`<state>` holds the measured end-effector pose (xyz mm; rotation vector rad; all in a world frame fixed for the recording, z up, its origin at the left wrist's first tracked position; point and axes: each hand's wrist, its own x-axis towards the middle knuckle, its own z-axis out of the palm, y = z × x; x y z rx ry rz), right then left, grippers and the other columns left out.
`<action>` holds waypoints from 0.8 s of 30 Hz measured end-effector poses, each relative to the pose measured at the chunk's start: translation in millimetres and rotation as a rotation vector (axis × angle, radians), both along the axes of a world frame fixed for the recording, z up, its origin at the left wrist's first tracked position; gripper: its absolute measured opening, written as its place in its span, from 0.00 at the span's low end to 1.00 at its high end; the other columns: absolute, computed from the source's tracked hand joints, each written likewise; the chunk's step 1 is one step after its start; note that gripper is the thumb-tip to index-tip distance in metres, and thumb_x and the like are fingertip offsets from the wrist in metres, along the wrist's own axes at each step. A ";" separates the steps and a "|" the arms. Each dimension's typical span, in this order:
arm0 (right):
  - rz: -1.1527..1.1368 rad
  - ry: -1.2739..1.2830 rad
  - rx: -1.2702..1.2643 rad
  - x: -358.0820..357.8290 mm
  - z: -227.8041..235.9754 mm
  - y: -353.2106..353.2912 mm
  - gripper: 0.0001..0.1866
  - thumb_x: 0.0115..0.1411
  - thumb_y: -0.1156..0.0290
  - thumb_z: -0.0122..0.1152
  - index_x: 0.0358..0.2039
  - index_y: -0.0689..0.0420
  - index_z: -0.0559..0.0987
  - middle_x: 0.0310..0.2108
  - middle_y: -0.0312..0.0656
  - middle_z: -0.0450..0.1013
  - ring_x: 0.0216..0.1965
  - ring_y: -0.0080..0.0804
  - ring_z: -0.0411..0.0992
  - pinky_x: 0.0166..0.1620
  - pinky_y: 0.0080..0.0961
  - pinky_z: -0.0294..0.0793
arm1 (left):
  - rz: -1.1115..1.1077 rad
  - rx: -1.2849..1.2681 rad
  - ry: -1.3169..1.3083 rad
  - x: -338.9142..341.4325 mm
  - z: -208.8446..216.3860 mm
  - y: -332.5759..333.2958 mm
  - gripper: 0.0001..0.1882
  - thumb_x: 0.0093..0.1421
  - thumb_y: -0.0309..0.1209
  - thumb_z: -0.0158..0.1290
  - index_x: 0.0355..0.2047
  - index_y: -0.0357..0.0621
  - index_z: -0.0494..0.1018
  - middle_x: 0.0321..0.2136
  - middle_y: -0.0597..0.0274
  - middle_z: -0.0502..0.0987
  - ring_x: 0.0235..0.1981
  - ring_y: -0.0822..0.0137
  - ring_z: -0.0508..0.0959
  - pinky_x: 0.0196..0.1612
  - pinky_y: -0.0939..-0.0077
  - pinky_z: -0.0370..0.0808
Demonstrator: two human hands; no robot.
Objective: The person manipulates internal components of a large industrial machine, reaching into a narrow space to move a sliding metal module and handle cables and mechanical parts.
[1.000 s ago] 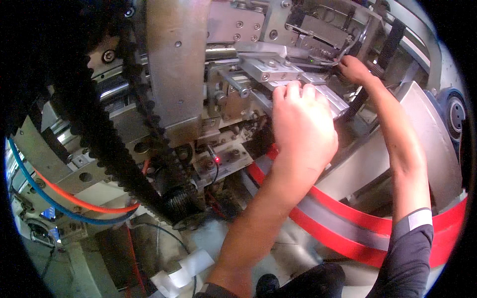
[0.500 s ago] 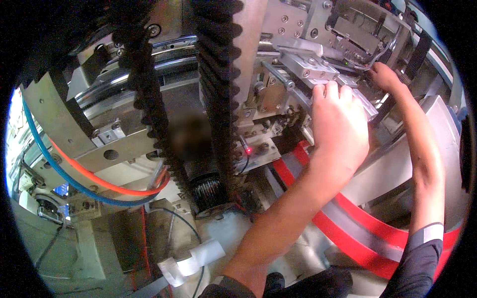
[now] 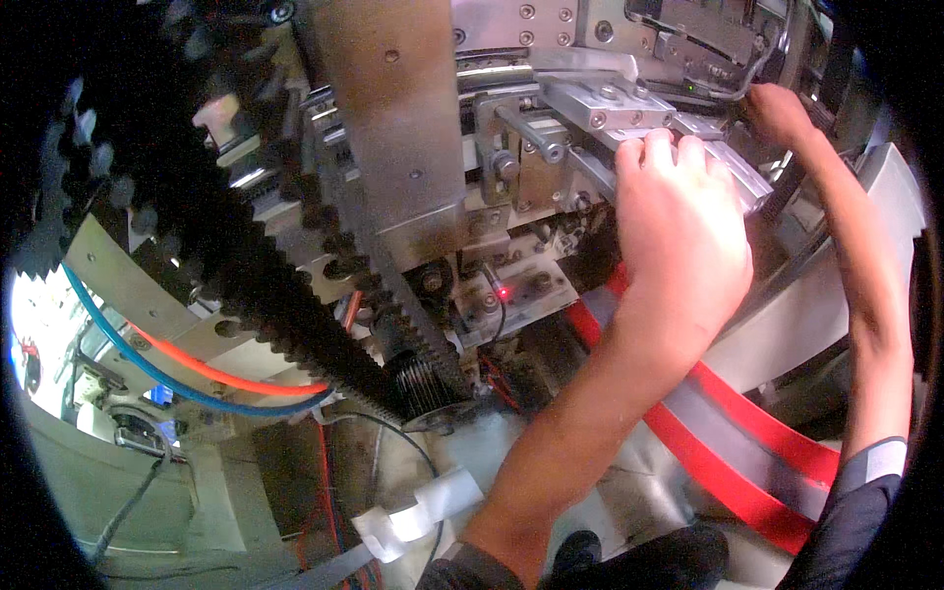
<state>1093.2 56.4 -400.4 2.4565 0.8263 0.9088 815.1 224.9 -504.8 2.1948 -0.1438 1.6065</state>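
Observation:
My left hand [image 3: 683, 231] reaches up to a bare metal plate [image 3: 744, 177] on a machine, its bent fingers hooked over the edge. Just above these fingertips sits a bolted metal block [image 3: 612, 106]; the thumb is out of sight. Farther right and deeper in, my right hand [image 3: 780, 115] is closed beside a thin bent metal tube [image 3: 769, 69]. Its fingertips are hidden, so what they grip cannot be made out.
A black toothed belt [image 3: 265, 285] runs down to a ribbed pulley [image 3: 425, 385] at left. Blue hose [image 3: 128, 344] and orange hose [image 3: 236, 377] curve behind it. A red-edged grey strip [image 3: 747, 442] passes under my forearms. A small sensor [image 3: 503, 292] glows red.
The view has shifted, so the belts appear swung to the left and the machine parts sit differently in the picture. Both hands stay at the same places on the machine.

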 end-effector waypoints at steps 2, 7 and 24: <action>-0.013 -0.018 -0.105 -8.9 9.3 -0.5 0.08 0.49 0.69 0.57 0.25 0.61 0.78 0.27 0.54 0.75 0.31 0.54 0.75 0.34 0.43 0.75 | -0.007 0.017 0.006 -0.7 2.1 -0.4 0.12 0.36 0.31 0.53 0.22 0.37 0.75 0.29 0.50 0.75 0.39 0.52 0.74 0.45 0.60 0.67; 0.034 0.009 -0.168 -3.8 7.4 25.5 0.12 0.54 0.66 0.53 0.29 0.61 0.78 0.30 0.54 0.75 0.33 0.53 0.75 0.36 0.44 0.75 | 0.037 0.056 0.071 -6.6 1.5 10.3 0.12 0.37 0.31 0.54 0.23 0.37 0.75 0.29 0.50 0.75 0.39 0.52 0.74 0.44 0.60 0.68; -0.047 0.087 0.251 -10.7 -5.1 8.2 0.15 0.59 0.60 0.51 0.38 0.58 0.77 0.36 0.54 0.75 0.40 0.53 0.73 0.43 0.45 0.73 | -0.046 -0.010 0.060 -12.2 7.6 4.9 0.13 0.36 0.30 0.54 0.25 0.37 0.74 0.31 0.50 0.74 0.41 0.52 0.72 0.48 0.59 0.66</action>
